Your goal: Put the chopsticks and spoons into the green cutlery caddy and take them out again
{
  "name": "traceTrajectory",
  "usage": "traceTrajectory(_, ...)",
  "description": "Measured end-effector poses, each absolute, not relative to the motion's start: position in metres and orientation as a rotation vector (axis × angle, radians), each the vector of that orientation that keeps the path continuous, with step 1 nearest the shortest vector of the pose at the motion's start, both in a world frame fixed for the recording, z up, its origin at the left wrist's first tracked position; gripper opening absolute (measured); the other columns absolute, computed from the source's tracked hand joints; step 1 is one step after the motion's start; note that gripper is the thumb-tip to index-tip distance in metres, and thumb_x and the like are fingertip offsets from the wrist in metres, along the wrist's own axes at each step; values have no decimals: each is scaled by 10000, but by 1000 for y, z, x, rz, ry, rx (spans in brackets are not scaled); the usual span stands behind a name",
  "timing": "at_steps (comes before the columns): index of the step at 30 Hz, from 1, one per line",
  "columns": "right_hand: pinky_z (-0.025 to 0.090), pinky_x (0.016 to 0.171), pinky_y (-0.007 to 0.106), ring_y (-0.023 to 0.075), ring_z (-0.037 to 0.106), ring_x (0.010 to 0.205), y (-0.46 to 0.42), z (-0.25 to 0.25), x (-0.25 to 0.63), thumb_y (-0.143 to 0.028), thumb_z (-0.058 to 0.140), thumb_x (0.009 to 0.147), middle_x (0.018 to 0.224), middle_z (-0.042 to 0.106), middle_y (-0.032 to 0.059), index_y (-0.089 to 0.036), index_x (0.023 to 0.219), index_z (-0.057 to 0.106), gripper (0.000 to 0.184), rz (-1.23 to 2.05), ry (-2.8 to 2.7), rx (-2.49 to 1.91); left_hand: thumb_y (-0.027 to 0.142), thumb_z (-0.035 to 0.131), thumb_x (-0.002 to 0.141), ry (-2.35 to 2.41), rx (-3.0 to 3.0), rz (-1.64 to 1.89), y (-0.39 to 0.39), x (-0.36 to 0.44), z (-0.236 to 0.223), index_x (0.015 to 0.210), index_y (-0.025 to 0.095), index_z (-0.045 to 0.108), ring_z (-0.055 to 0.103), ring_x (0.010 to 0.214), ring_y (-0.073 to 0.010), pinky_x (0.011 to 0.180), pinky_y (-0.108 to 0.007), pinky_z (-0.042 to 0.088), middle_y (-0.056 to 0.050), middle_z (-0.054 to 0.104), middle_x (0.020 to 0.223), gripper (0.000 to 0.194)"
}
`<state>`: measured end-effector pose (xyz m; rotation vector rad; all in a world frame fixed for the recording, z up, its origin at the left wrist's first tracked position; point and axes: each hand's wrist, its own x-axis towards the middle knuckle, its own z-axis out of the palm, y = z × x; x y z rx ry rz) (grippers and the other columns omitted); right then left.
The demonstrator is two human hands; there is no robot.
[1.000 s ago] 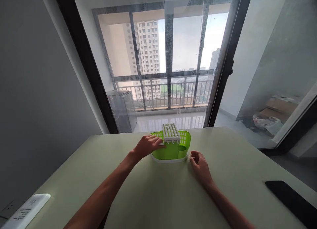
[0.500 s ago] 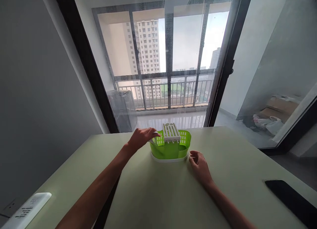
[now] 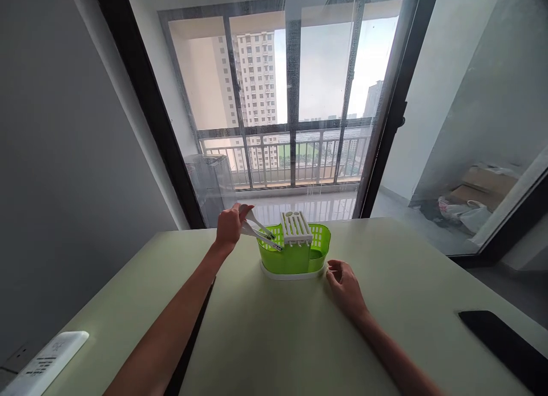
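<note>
White, slender plastic utensils (image 3: 258, 235), dark-marked at their lower tips, slant over the left end of the lime-green perforated plastic basket (image 3: 295, 265). We see their long axes run down and rightward from the left hand (image 3: 229, 227), the nearer hand, whose fingers close around the upper ends. Right of the tips sits a white slotted rack (image 3: 295, 227). The right hand (image 3: 345, 285), fingers half-curled, visibly holding nothing, lies beside the basket's right end on the pale-green counter (image 3: 265, 339).

utensils (image 3: 269, 242): white, dark-marked ends | basket (image 3: 295, 263): lime green, grid-holed, white base (image 3: 293, 277) | rack (image 3: 296, 226): white | tabletop (image 3: 257, 339): pale green | slab (image 3: 505, 346), 4 o'clock: black
</note>
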<state>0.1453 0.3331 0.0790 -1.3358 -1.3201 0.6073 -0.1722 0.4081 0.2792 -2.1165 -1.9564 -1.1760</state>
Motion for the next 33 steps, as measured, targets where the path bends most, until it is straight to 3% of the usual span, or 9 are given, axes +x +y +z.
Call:
traceTrajectory(3,584,827,381,248,699,920,333,79,145,-380,599,806,1015,702,102,-198,1019,665,288,609,-1331,-1343,719,450,926,-2045,-2039,-1146,413,-179,282,863,175,692,708,767,-333,625,-318,419,-131,697,690,598)
traceTrajectory(7,588,823,383,253,702,926,333,80,145,-377,599,798,1011,704,100,-201,1010,665,284,607,-1346,-1342,792,457,869,-2211,-2058,-1126,416,-185,282,808,163,710,639,448,-263,490,-310,395,-77,634,524,681)
traceTrajectory(9,588,831,386,253,704,926,333,80,146,-380,595,800,1011,705,99,-202,1009,665,283,604,-1351,-1344,806,469,852,-2292,-2060,-1148,417,-186,280,799,153,720,616,392,-248,461,-307,402,-60,614,474,701)
traceTrajectory(15,586,843,393,254,707,935,333,80,146,-386,584,811,1023,708,99,-202,1014,665,286,599,-1364,-1348,794,535,823,-2484,-1967,-1270,423,-198,275,704,143,708,607,365,-212,452,-283,448,-40,566,378,684)
traceTrajectory(25,583,836,367,236,701,937,334,76,148,-394,568,823,1035,697,93,-208,1026,646,286,617,-1391,-1355,879,495,767,-2663,-1773,-1540,404,-250,260,735,131,640,615,444,-189,417,-273,448,-52,599,470,762)
traceTrajectory(33,569,850,370,239,692,949,333,76,149,-404,566,822,1037,697,98,-200,1033,648,305,612,-1404,-1365,934,546,645,-2796,-2204,-1300,357,-291,248,678,155,597,533,417,-140,383,-229,340,-19,575,463,782)
